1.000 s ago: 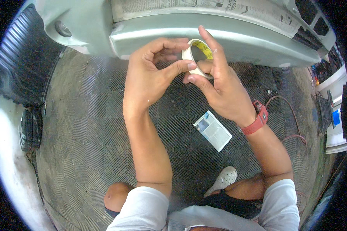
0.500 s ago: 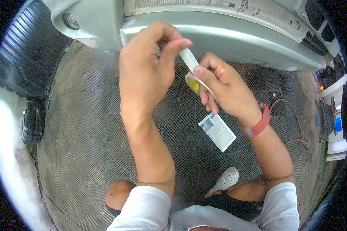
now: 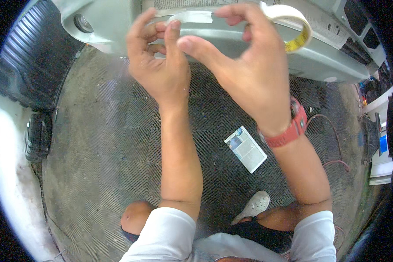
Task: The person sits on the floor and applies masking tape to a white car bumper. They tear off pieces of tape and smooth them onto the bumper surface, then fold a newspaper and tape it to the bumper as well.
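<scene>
A short torn strip of white masking tape [image 3: 198,17] is pinched between the thumb and fingers of my left hand [image 3: 161,72]. Its free end points right, in front of a silver-green vehicle panel [image 3: 332,65]. My right hand [image 3: 257,70] has its thumb and index finger spread apart, with the thumb tip close to my left thumb. Hooked at the back of the right fingers is the roll of masking tape [image 3: 288,12], yellow on its inner core; how those fingers hold it is partly hidden. Newspaper [image 3: 170,4] covers the area above the panel.
A printed paper piece [image 3: 245,149] lies on the dark patterned floor mat [image 3: 131,131]. At left are a ribbed black panel [image 3: 24,61] and a black case-like object [image 3: 38,137]. A reddish hose [image 3: 336,131] curls at right. My light clog [image 3: 255,205] is below.
The strip has come off the roll and stays in my left hand. Both hands have moved up toward the panel and newspaper; the roll has shifted to the far side of my right hand.
</scene>
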`<state>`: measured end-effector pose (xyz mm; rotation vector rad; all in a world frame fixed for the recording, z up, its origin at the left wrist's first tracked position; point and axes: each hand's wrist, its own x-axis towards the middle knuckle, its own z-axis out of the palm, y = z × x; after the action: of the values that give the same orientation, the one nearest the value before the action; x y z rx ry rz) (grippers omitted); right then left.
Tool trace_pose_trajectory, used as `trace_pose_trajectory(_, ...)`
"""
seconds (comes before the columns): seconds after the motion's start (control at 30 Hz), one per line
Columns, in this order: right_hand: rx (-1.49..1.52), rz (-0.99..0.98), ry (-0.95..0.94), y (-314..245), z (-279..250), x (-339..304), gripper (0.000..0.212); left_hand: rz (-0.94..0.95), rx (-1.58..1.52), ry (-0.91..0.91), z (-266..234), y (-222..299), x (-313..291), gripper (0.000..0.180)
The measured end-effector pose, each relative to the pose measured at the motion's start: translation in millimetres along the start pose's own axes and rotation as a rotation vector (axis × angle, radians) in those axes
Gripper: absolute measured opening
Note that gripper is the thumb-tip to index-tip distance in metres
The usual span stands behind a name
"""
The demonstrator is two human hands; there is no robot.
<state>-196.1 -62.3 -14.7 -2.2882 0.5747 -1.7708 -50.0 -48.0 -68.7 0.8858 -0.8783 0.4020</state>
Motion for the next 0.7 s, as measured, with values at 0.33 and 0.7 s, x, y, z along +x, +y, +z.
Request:
trace_pose_trajectory(0.33,0.328,0.329,0.179,-23,69,27,0.016,-0.242,-0.435,0.105,-4,-29,12,0.037)
trace_pose_trajectory(0.7,0.088,0.148,0.244,-5,123,45,0.011,-0.258,-0.308,-0.028,-19,-64,30,0.027)
